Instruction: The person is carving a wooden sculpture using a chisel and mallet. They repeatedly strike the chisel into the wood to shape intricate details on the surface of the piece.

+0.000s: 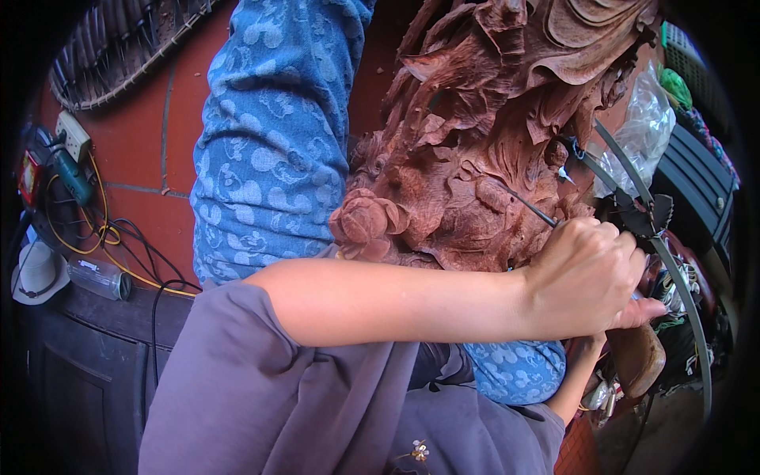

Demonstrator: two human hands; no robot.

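A large reddish-brown wood carving (pixel 475 198), with deep folds, leaves and a round flower-like knob, lies in front of me against my patterned blue trouser leg. My left arm reaches across to the right. My left hand (pixel 586 273) is closed in a fist around a carving tool (pixel 526 203), whose thin dark shank slants down to the carved surface. The tool's handle is hidden in the fist. Just behind and below that fist is my right hand (pixel 640 313), mostly covered. Its visible part looks curled, and what it grips is hidden.
Grey curved metal strips (pixel 685 293) with a black joint stand close right of my hands, above a rounded brown wooden piece (pixel 638 360). A clear plastic bag (pixel 645 119) lies beyond. At left are a power strip (pixel 73 136), cables, a clear jar (pixel 99 279) and a tool-filled basket (pixel 119 91).
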